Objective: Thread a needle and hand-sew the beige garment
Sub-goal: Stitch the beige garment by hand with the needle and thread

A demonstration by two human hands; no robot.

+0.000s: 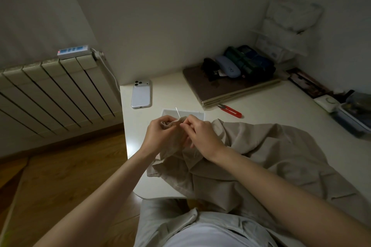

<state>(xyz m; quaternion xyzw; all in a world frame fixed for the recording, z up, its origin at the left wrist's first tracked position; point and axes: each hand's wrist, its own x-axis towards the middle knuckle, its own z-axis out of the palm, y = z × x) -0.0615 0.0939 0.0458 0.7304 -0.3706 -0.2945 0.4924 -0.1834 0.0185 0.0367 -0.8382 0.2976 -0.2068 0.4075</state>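
A beige garment [261, 156] lies crumpled over the white table [261, 104] and falls toward my lap. My left hand [160, 136] grips a bunched edge of the cloth, held up above the table. My right hand [202, 136] is right beside it, fingers pinched at the same fold. A thin silver needle [177, 112] sticks up and away out of that fold, between the two hands. Its lower part is hidden in the cloth, and the thread is too fine to make out.
Red thread snips [230, 110] lie past the garment. A white phone [141, 94] lies face down at the table's left edge, and a white sheet [196, 115] lies under the hands. Folded cloth with cases on it [230, 84] sits behind. A radiator [50, 94] stands left.
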